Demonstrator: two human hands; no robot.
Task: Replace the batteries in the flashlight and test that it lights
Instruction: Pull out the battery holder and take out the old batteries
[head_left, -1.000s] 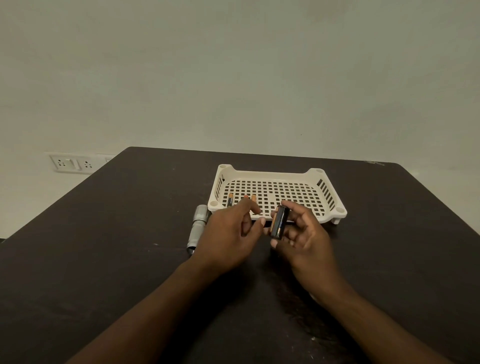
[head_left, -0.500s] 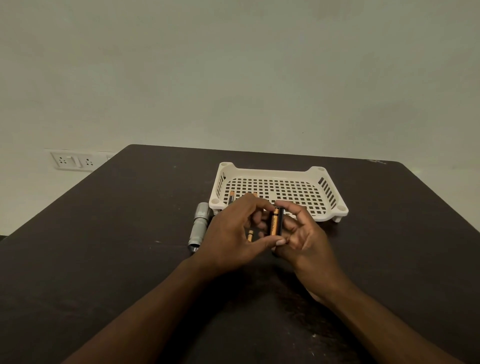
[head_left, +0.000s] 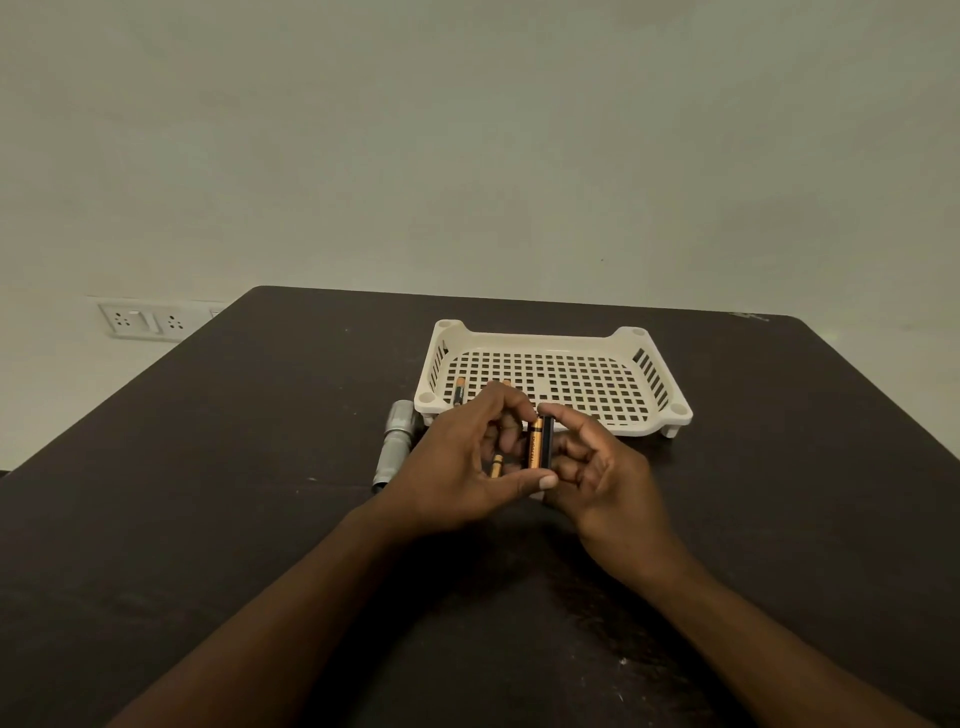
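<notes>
Both hands work together: left hand (head_left: 457, 467) pinches a battery (head_left: 535, 445) against the black battery holder (head_left: 547, 441) the right hand (head_left: 597, 467) grips, probably seating it. Flashlight (head_left: 395, 446) waits on the counter (head_left: 234, 467), left.

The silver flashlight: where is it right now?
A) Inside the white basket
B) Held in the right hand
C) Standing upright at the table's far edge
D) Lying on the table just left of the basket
D. The silver flashlight lies on its side on the dark table, just outside the white basket at its near left corner; neither hand holds it.
</notes>
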